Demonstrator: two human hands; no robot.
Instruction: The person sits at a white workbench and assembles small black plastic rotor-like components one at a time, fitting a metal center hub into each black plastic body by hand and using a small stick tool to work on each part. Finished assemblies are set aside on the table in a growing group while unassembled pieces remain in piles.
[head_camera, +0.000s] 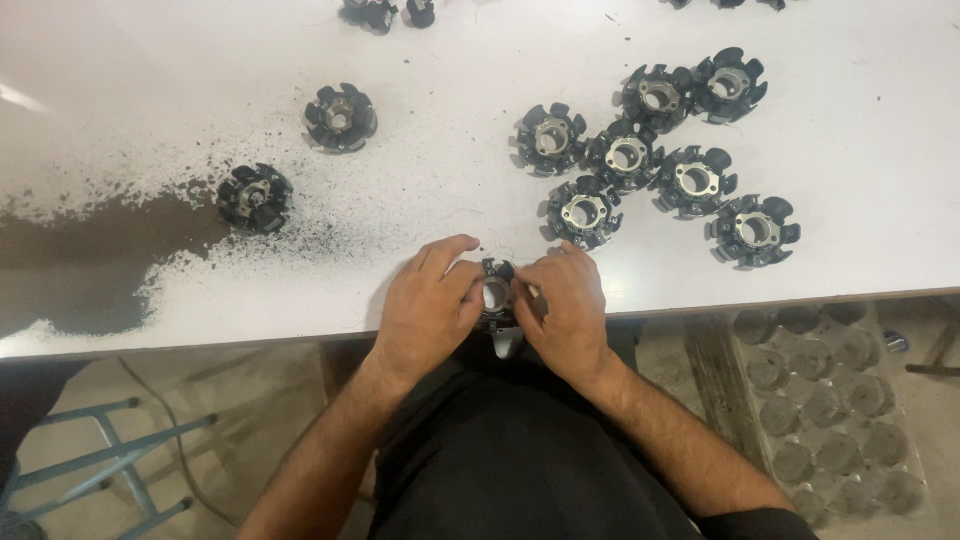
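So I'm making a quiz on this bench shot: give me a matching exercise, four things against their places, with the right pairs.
Things:
1. Star-shaped black part with a metal hub
2. Cluster of seven like parts
3. Dark worn patch
4. Blue metal frame

Places:
A. Left side of the white table
B. Floor, lower left
C. Between the left hand and right hand, at the table's near edge
D. Right half of the table

Pairs: 1-C, 2-D, 3-A, 4-B
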